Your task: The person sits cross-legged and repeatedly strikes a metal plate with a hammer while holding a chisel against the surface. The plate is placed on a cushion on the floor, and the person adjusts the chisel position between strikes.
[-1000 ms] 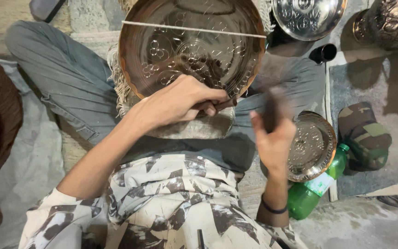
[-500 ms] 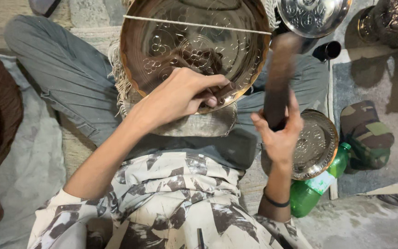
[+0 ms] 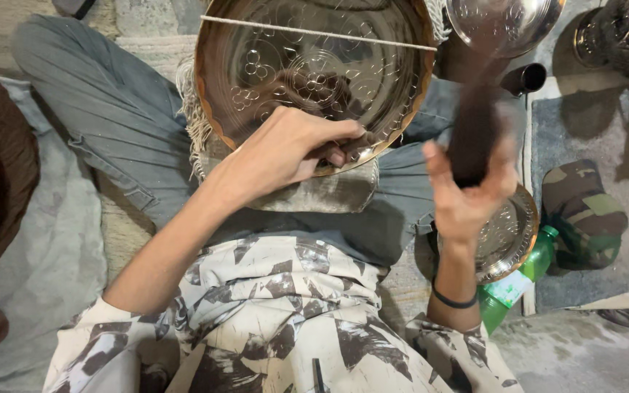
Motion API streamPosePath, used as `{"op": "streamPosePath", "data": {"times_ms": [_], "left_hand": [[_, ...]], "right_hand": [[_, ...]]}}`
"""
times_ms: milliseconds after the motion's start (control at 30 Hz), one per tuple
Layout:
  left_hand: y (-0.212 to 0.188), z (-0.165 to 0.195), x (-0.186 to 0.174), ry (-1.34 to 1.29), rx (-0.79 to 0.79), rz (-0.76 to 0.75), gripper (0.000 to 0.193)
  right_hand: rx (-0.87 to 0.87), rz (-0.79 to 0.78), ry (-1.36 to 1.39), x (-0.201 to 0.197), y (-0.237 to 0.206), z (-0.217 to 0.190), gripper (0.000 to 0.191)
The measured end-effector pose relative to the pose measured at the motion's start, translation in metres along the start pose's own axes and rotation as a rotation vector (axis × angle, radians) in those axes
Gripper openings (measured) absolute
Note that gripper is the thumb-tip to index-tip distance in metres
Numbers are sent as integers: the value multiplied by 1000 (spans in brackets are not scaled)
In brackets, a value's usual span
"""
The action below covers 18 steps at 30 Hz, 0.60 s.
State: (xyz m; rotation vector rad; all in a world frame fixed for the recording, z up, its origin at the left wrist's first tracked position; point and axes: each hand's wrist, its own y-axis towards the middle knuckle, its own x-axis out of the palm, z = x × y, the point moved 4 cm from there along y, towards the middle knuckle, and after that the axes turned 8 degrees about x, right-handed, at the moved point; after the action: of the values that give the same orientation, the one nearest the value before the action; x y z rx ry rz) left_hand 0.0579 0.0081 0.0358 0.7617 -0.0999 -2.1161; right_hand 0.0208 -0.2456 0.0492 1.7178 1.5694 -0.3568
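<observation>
1. Two hands are at work: the left hand (image 3: pixel 296 149) is pinched shut on a small punch tool, mostly hidden under the fingers, with its tip against the engraved brass tray (image 3: pixel 314 73); the right hand (image 3: pixel 467 200) is clamped round the dark handle of a hammer (image 3: pixel 475 131).
2. Since a second ago the hammer has gone from low beside the lap to raised and blurred, while the left hand has stayed put on the tray, which reads as another strike in a run of chasing blows.
3. The tray rests tilted on a grey pad (image 3: pixel 314 193) on the lap, its lower rim under the left fingers.
4. Room is tight on the right: a smaller engraved plate (image 3: pixel 507 236), a green bottle (image 3: pixel 518 280) and a steel bowl (image 3: pixel 504 22) lie near the swing.
5. Leftward, grey cloth (image 3: pixel 45 255) leaves freer space.
</observation>
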Motion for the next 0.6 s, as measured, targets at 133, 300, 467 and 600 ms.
{"op": "streamPosePath", "data": {"times_ms": [133,300,467,600], "left_hand": [[-8,0,4,98,-79,76,43],[-21,9,6,78,-144,259,45],[-28,14,11,156,-264,426,25],[-30,15,14,117,-350,504,27]], "right_hand": [[-34,-191,-202,10,15,-6,44],[179,-80,324,2,47,-28,60],[-312,-549,-435,-6,61,-36,73],[-187,-380,-328,-19,69,-27,69]]}}
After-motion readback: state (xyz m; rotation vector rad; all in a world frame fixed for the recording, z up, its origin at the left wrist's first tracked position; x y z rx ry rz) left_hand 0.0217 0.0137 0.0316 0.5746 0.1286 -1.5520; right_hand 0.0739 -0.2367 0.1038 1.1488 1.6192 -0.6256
